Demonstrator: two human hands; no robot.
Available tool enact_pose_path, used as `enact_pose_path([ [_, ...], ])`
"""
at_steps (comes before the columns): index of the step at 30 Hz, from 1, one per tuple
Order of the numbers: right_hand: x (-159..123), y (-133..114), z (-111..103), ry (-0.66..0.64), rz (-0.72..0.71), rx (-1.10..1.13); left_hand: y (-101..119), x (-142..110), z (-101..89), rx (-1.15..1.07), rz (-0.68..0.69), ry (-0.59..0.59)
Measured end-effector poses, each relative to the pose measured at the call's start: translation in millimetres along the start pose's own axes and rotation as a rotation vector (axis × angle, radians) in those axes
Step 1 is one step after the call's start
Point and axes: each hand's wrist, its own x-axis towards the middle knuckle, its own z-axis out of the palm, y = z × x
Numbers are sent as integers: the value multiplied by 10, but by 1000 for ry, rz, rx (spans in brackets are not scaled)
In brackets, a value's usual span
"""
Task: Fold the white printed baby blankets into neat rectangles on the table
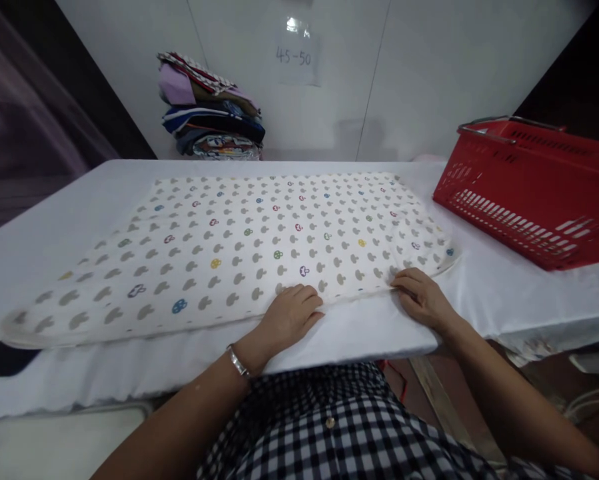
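White table (484, 293) bearing mushroom-print cloth (259, 243), centre to eight o'clock. Red basket (529, 190), two o'clock, cropped by frame. Left hand (290, 313), six o'clock: fingers narrow on cloth, grip indeterminable. Right hand (423, 298), four o'clock: pinching cloth edge. Paper sign (298, 70), twelve o'clock: "45-50".

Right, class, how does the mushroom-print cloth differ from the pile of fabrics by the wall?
The mushroom-print cloth lies spread out flat; the pile of fabrics is folded and stacked. The cloth is pale with small mushrooms, while the pile mixes colours, including dark blue and lilac. The left hand and right hand touch the cloth, not the pile.
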Motion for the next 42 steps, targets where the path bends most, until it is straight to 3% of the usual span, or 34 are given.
enact_pose_path([
  [5, -31, 74, -67, 42, 87, 111, -3, 19, 17, 18, -7, 20],
  [13, -237, 486, -360, 120, 153, -196, -52, 19, 51, 116, 33, 48],
  [21, -384, 863, -495, 237, 386, -201, -108, 16, 98, 61, 19, 68],
  [28, -283, 768, -581, 14, 147, -324, -102, 41, 90, -13, 16, 129],
  [32, -204, 745, -580, -50, 77, -324, -95, 61, 87, -18, -7, 110],
  [36, -179, 761, -553, -50, 52, -332, -81, 65, 71, -21, -24, 94],
  [42, -319, 711, -539, 59, 68, -322, -70, 40, 62, 7, -13, 134],
])
